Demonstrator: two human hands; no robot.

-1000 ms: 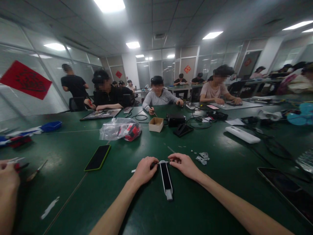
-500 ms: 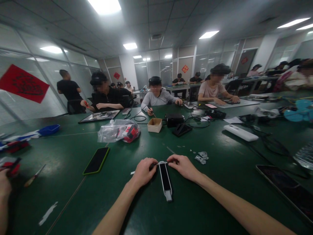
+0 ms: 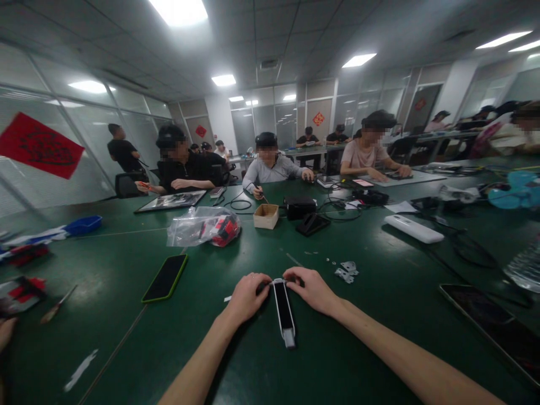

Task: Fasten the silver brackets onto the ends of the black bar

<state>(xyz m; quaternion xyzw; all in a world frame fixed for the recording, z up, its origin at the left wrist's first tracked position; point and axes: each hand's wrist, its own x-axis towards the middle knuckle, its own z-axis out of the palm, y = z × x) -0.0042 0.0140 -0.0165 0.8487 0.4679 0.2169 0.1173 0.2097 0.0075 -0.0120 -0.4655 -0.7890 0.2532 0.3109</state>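
A long, narrow object [image 3: 283, 308] with a black middle, a white frame and a pale grey tip at its near end lies in front of me. My left hand [image 3: 248, 293] is closed at its far left corner, with thumb and fingertips pinched together. At the far right corner my right hand [image 3: 309, 286] pinches in the same way, fingers curled. What exactly lies between the fingertips is mostly hidden. Small clear plastic pieces [image 3: 346, 271] lie to the right of my right hand. A white scrap [image 3: 228, 298] shows beside my left hand.
A green-edged phone [image 3: 164, 278] and a bagged red-and-black item [image 3: 205, 226] lie to the left. An open box [image 3: 265, 216] stands ahead. To the right are a white oblong device [image 3: 413, 229], cables and a dark tablet [image 3: 489, 326]. Several people sit around the green table [image 3: 169, 349].
My hands stay at the object's far end, with the right fingertips slightly nearer it. At the left edge, another person's hand has drawn back from a red-and-grey item.
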